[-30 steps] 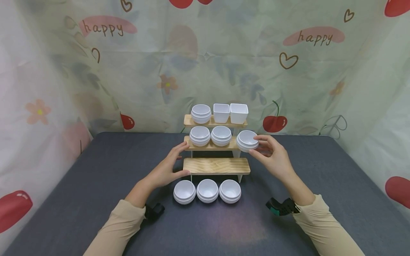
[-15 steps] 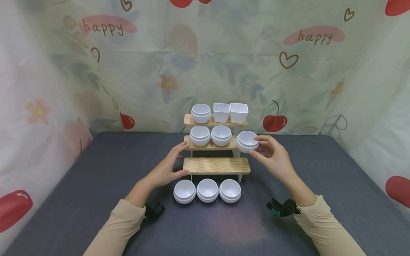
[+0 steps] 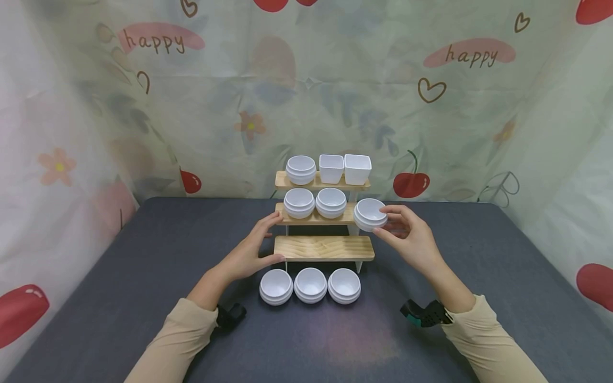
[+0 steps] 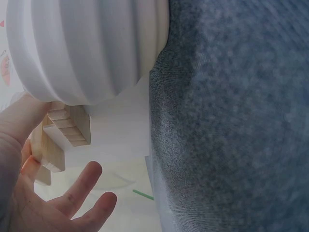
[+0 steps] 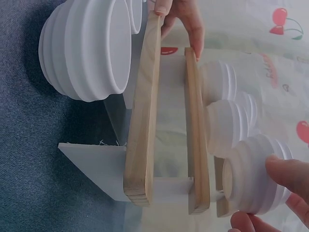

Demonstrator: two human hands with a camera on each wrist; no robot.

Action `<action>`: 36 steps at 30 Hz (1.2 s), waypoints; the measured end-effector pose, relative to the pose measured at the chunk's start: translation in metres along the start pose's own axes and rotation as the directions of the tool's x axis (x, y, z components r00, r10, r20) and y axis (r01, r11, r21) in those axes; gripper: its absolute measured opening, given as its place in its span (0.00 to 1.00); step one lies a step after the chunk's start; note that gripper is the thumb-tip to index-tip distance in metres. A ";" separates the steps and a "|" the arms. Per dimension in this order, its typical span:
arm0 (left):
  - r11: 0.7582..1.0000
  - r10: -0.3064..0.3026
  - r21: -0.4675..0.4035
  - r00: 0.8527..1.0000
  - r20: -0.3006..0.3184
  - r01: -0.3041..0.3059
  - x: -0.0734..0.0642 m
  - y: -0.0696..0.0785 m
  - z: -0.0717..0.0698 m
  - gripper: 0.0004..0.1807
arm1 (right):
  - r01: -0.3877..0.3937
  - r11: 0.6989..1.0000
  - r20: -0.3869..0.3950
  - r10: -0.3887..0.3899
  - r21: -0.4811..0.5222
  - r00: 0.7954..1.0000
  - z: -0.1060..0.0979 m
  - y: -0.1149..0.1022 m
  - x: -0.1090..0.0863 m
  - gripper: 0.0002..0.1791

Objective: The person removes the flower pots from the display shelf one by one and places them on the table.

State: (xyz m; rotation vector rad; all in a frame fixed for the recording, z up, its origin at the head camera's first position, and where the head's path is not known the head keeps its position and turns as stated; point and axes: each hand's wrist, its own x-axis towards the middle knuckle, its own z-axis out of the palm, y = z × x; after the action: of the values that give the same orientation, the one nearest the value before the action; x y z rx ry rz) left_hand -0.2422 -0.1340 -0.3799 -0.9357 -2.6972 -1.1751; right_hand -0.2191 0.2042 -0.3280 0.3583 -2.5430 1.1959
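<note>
In the head view, a three-tier wooden display stand (image 3: 323, 248) bears small white bowls. My right hand (image 3: 413, 234) pinches a ribbed round white bowl (image 3: 370, 215) by its right side, at the right end of the middle shelf. The right wrist view shows this bowl (image 5: 256, 174) tilted and apart from the shelf edge, thumb on its outside. My left hand (image 3: 250, 251) touches the stand's left end, fingertips at the middle shelf and thumb at the bottom shelf. Two round bowls (image 3: 331, 203) sit on the middle shelf. Fingers of the left hand (image 4: 79, 188) spread loosely in the left wrist view.
On the top shelf stand one round bowl (image 3: 300, 170) and two square cups (image 3: 357, 169). Three round bowls (image 3: 310, 285) line the dark tablecloth (image 3: 316, 346) before the stand. A printed curtain (image 3: 306, 96) hangs behind, with a thin cord (image 3: 500, 189) at right.
My right hand and its bowl have shifted slightly downward and to the right in the head view. The left hand and the other bowls stay where they were.
</note>
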 end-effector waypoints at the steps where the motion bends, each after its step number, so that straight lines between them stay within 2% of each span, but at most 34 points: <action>1: 1.000 -0.001 0.001 1.000 0.001 0.001 0.000 0.000 0.000 0.46 | -0.003 1.000 0.002 0.003 -0.001 1.000 0.000 0.000 0.000 0.23; 18: 1.000 -0.010 -0.004 1.000 0.007 0.010 0.000 -0.002 0.001 0.46 | -0.013 1.000 0.016 0.013 -0.008 1.000 0.000 -0.001 -0.007 0.23; 24: 0.999 -0.036 -0.012 0.999 0.017 0.037 0.000 -0.003 0.000 0.46 | -0.013 1.000 0.021 0.013 0.003 1.000 -0.001 -0.002 -0.009 0.22; 36: 0.999 -0.032 -0.016 0.999 0.019 0.033 0.001 -0.004 0.000 0.46 | -0.017 1.000 0.042 0.016 0.020 0.999 -0.001 -0.001 -0.010 0.23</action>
State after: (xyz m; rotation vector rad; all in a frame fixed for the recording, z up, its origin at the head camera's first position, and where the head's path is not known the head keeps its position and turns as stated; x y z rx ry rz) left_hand -0.2451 -0.1358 -0.3826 -0.9126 -2.7315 -1.2021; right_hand -0.2089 0.2057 -0.3304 0.3707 -2.5759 1.2334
